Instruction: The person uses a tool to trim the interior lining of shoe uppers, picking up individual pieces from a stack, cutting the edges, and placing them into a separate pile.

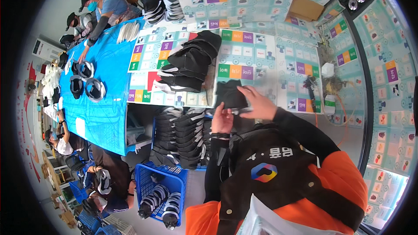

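Just in front of my body, at the near edge of the worktable (278, 61), I have a black fabric cap (230, 93). My left hand (223, 119) pinches its near lower edge with bent fingers. Over the cap's right side lies my right hand (257, 102), with thumb and fingers gripping the fabric. To the left of the cap, a leaning stack of black caps with white parts (191, 65) rests on the table.
A blue-covered table (102, 117) to the left carries several loose caps (95, 89); a person (111, 6) reaches over it. Below stand stacked caps (178, 135) and a blue basket (183, 191) holding caps. At right lie a dark tool (310, 88) and an orange hose (344, 98).
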### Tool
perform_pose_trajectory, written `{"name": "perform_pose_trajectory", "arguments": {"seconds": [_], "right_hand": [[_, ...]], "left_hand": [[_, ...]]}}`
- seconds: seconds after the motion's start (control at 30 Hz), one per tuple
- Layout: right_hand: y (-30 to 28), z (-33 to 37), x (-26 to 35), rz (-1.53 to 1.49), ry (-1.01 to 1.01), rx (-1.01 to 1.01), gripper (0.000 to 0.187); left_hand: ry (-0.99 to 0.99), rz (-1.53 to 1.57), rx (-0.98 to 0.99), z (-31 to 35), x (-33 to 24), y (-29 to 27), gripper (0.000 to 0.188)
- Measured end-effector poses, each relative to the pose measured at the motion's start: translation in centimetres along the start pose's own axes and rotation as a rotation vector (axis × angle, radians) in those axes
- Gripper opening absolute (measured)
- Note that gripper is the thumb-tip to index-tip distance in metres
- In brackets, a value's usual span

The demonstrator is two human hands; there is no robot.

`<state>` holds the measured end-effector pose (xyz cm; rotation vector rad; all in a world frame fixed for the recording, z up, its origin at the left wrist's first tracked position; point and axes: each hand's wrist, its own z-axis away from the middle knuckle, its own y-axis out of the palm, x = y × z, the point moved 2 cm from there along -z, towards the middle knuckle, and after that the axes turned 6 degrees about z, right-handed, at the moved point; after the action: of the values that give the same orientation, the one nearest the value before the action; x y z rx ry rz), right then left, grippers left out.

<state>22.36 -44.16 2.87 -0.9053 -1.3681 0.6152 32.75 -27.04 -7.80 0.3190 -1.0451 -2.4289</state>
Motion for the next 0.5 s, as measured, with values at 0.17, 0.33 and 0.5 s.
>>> {"name": "perform_pose_trajectory", "arguments": {"seconds": [0.17, 0.33, 0.5], "right_hand": [[1.6, -1.0, -4.8, 0.123, 0.187, -0.162, 0.069], [1.4, 0.6, -8.0, -0.009, 0.216, -0.151, 0.041], [4.8, 2.1, -13.2, -0.013, 0.177, -0.165, 0.039]], "left_hand": [[-0.090, -0.404, 0.094, -0.9, 2.5, 1.9, 0.020], [1.103, -1.557, 0.212, -1.0, 2.9, 2.8, 0.049], [0.995, -1.798, 0.298, -4.6, 4.6, 1.5, 0.035]]}}
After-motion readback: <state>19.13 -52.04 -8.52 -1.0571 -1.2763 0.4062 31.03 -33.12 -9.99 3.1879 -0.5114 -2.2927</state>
